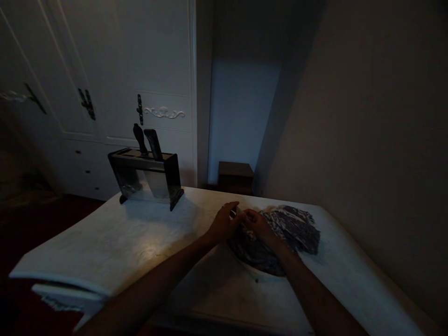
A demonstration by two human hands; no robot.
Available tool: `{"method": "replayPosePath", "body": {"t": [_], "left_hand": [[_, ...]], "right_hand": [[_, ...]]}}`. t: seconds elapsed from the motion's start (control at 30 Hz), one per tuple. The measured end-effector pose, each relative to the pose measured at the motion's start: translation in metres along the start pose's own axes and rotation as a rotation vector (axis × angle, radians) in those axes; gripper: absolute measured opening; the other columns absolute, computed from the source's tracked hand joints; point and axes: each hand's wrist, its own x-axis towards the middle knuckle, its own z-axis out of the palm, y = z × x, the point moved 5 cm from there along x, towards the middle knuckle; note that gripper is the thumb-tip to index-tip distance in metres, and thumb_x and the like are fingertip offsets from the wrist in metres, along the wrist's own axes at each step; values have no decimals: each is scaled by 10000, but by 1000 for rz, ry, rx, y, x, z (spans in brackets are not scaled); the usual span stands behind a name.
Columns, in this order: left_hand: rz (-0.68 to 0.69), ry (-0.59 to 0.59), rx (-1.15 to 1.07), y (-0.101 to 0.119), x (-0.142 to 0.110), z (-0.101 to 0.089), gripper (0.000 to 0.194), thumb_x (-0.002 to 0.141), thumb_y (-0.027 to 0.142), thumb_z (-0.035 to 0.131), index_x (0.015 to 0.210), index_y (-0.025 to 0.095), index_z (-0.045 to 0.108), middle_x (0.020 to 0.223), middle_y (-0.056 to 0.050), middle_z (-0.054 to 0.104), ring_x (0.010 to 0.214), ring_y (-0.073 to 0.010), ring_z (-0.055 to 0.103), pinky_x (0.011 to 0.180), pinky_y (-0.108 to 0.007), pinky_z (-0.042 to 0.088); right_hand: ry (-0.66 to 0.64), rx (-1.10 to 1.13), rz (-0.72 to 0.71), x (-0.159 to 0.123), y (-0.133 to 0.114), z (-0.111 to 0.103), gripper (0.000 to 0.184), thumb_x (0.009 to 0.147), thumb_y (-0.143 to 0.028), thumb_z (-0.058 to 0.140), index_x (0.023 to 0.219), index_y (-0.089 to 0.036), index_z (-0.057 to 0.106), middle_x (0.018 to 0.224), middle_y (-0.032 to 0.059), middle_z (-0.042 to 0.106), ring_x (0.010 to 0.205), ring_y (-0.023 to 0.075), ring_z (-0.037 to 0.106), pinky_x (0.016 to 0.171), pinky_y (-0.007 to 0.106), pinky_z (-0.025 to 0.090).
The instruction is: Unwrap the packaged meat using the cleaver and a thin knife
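My left hand [227, 221] and my right hand [261, 227] meet over the right part of the white table, their fingers closed and close together. Between the fingertips a small pale piece shows; in this dim light I cannot make out its kind, nor which hand grips it. Some pale bits [250, 234] show just below the fingers. Under and beside my right hand lies a crumpled dark cloth [297, 231] with a light pattern. Its near part seems to rest on something round with a pale rim [261, 271], mostly covered.
A knife block [171, 179] with a clear front stands at the table's far left, two black handles sticking up from it. Behind are a white wardrobe [164, 65] and a small brown cabinet [236, 169]. A wall [367, 116] borders the table [168, 233] on the right.
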Motion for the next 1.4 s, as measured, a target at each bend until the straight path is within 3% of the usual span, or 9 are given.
{"method": "replayPosePath", "body": {"t": [0.2, 0.5, 0.73, 0.97, 1.2, 1.4], "left_hand": [[-105, -163, -231, -16, 7, 2, 332, 746, 453, 642, 841, 142, 707, 809, -60, 718, 766, -195, 657, 683, -287, 502], [-221, -139, -275, -35, 13, -12, 320, 731, 470, 634, 677, 155, 643, 529, 18, 559, 472, -115, 522, 471, -228, 373], [-270, -82, -274, -38, 15, -13, 234, 755, 376, 640, 651, 167, 623, 481, 40, 520, 454, -115, 517, 493, -235, 391], [-215, 72, -171, -35, 14, -11, 255, 774, 391, 607, 631, 179, 614, 567, 12, 586, 564, -142, 580, 563, -252, 426], [-136, -18, -166, -38, 12, -2, 308, 809, 464, 550, 673, 196, 615, 601, 6, 601, 650, -170, 620, 596, -261, 446], [-146, -12, -198, -36, 12, -4, 362, 865, 508, 465, 692, 205, 564, 550, 29, 549, 546, -150, 588, 565, -261, 436]], "right_hand": [[16, -17, 70, -6, -8, 2, 326, 688, -491, 707, 789, -194, 618, 717, -13, 617, 709, 163, 561, 661, 275, 446], [53, -29, 164, -13, -16, 5, 415, 698, -605, 689, 716, -199, 605, 654, -26, 582, 638, 146, 508, 592, 255, 387], [64, -36, 154, -11, -19, 6, 387, 706, -579, 675, 724, -196, 623, 669, -24, 587, 667, 155, 520, 641, 267, 393], [95, 20, 177, -11, -16, 3, 413, 664, -589, 710, 682, -195, 589, 614, -49, 532, 603, 126, 466, 611, 252, 362], [183, -28, 161, -13, -12, -1, 478, 649, -670, 688, 678, -203, 592, 602, -44, 544, 604, 140, 486, 615, 264, 391], [268, -115, 70, -12, -18, -6, 536, 658, -741, 634, 752, -213, 628, 780, 10, 650, 829, 217, 592, 846, 348, 461]]}}
